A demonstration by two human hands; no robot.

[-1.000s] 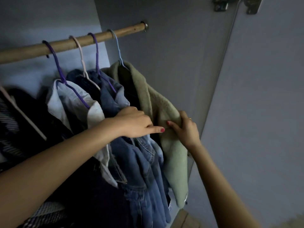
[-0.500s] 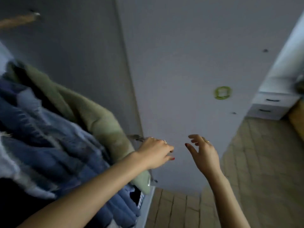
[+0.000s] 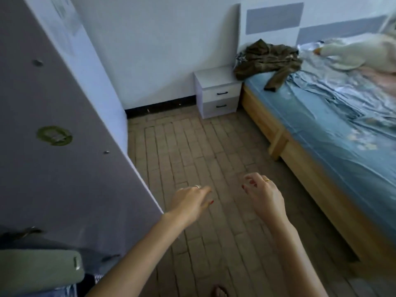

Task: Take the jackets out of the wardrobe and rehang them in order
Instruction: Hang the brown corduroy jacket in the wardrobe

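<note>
Above the brick floor (image 3: pixel 192 146), left hand (image 3: pixel 190 202) and right hand (image 3: pixel 262 195) hang relaxed, holding nothing.

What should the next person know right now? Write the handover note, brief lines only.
Left hand: empty, fingers relaxed, over the floor.
Right hand: empty, fingers loosely curled.
Olive jacket: crumpled on the bed near the nightstand.
Green jacket: at the wardrobe door, bottom left; denim just below it.
Done: one jacket seems out.
Left: take out the others, rehang all in order.
</note>
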